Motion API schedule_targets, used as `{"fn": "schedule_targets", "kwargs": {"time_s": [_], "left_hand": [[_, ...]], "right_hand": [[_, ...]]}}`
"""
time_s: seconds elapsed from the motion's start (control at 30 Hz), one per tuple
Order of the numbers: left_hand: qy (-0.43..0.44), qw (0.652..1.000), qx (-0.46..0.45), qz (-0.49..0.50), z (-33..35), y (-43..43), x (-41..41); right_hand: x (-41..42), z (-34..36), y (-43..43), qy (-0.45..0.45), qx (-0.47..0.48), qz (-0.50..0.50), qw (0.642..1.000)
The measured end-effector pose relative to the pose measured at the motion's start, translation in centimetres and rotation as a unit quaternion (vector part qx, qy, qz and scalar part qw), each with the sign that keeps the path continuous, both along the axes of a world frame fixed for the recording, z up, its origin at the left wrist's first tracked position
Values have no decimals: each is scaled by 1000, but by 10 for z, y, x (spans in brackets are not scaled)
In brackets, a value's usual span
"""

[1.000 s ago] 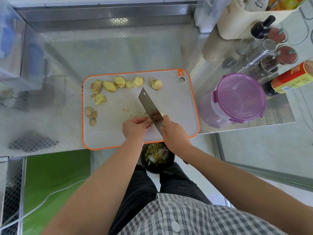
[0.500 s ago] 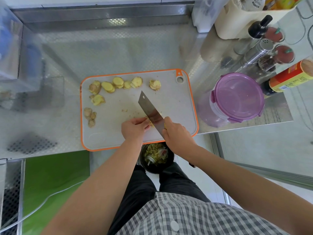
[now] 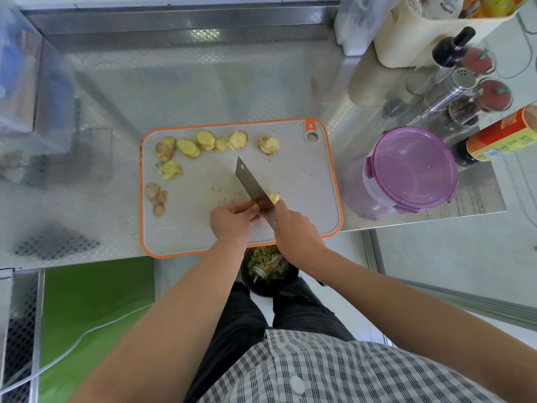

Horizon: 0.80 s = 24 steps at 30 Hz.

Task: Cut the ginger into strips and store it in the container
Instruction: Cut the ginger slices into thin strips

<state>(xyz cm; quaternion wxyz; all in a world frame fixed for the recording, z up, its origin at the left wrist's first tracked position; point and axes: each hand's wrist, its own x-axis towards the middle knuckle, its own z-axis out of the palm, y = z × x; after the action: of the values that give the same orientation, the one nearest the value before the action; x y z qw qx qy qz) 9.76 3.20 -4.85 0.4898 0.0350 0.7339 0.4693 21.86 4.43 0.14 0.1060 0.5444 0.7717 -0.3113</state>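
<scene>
A grey cutting board with an orange rim lies on the steel counter. Ginger slices lie in a row along its far edge, and knobbly ginger pieces sit at its left. My right hand grips the handle of a cleaver, whose blade stands on the board. My left hand pinches a small stack of ginger against the blade's left side. Cut ginger shows just right of the blade. A round container with a purple lid stands closed to the right of the board.
Bottles, a steel shaker and spice jars crowd the back right corner beside a cream bin. A black bin with scraps sits below the counter edge between my legs. Clear plastic boxes stand at the far left.
The cleaver and both hands have stayed at the board's near middle, with only small shifts of the blade against the ginger. More cut ginger shows to the right of the blade.
</scene>
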Motion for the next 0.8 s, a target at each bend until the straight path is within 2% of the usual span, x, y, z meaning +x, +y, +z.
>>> {"fn": "schedule_targets", "kwargs": {"time_s": [0.17, 0.4, 0.47, 0.63, 0.8], "left_hand": [[11, 1000, 0, -12, -1, -1, 0], [52, 998, 6, -37, 2, -3, 1], [87, 995, 6, -55, 1, -5, -2], [229, 971, -34, -62, 1, -18, -15], [260, 955, -39, -137, -6, -20, -13]], "right_hand": [[-2, -10, -4, 8, 29, -11, 999], [14, -1, 9, 113, 46, -79, 989], [17, 5, 7, 124, 47, -65, 989], [2, 1, -12, 85, 2, 8, 996], [7, -7, -6, 51, 7, 3, 999]]}}
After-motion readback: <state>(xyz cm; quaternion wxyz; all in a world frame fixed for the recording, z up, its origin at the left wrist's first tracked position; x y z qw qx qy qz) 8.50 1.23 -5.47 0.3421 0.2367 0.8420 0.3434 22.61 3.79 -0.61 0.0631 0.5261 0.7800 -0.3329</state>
